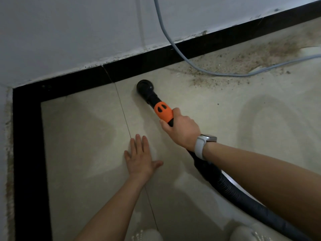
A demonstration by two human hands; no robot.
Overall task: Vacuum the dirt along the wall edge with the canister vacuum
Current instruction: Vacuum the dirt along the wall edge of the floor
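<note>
The vacuum nozzle (pixel 144 86) is gripped by the right hand (pixel 180 129), its axis pointing to eleven o'clock. The dirt (pixel 243 56) lies along the wall at two o'clock. The left hand (pixel 140 159) is pressed flat, released, on the floor (pixel 86 136).

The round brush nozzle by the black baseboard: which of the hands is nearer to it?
Right. The right hand grips the orange handle just behind the round brush nozzle; the left hand lies flat on the floor tile, farther back.
</note>
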